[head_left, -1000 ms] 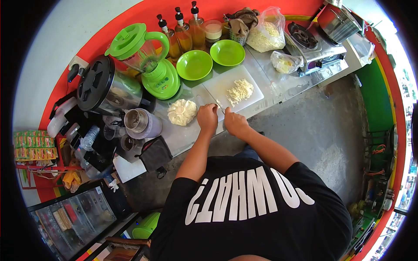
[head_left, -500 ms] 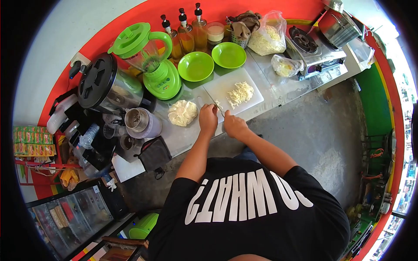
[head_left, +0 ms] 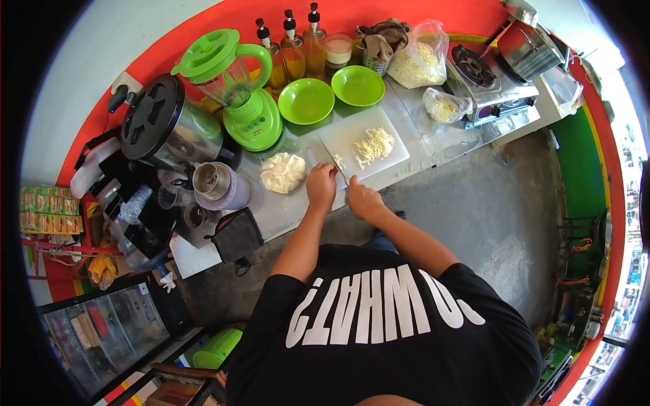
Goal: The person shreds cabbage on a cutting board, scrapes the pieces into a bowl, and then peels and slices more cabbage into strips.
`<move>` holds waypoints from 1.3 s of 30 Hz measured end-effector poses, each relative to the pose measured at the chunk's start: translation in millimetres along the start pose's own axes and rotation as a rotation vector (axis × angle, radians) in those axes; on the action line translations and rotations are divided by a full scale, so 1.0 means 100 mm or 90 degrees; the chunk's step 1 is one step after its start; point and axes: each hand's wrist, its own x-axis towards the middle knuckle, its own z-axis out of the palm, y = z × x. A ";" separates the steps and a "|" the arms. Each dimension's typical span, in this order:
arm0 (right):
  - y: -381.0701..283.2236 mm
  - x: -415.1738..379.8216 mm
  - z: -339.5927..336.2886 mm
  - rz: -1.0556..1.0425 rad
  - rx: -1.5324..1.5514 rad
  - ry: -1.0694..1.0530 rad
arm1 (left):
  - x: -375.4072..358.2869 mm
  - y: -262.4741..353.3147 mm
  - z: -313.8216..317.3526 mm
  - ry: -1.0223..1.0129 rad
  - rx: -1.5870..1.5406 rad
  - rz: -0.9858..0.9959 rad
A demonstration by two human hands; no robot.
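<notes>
Right hand (head_left: 365, 201): closed around the handle end of a knife (head_left: 342, 173), just off the near edge of the cutting board (head_left: 389, 166).
Left hand (head_left: 321, 184): fingers bunched beside the knife near that edge; whether they pinch anything, I cannot tell.
Knife: slanting away and leftward from the right hand.
Pale shreds (head_left: 373, 147): heaped on the board beyond the right hand, with smaller bits (head_left: 338, 161) by the blade.
Pale round bundle (head_left: 283, 172): on the tabletop (head_left: 433, 140), left of the left hand.
Green bowls (head_left: 306, 102): two, beyond both hands, past the board.
Green blender (head_left: 252, 123): farther off, beyond and left of the left hand.
</notes>
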 end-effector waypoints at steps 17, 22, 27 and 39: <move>0.84 0.02 0.10 -0.025 0.160 0.031 | -0.15 -0.02 0.11 0.103 0.091 0.117; 0.84 -0.03 0.06 0.042 0.212 0.123 | -0.01 0.00 0.05 0.062 0.089 0.144; 0.57 -0.15 0.04 -0.006 0.198 0.136 | 0.01 0.00 0.06 0.061 0.075 0.145; 0.21 -0.18 0.01 -0.044 0.029 0.089 | 0.02 0.04 0.03 0.063 0.038 0.137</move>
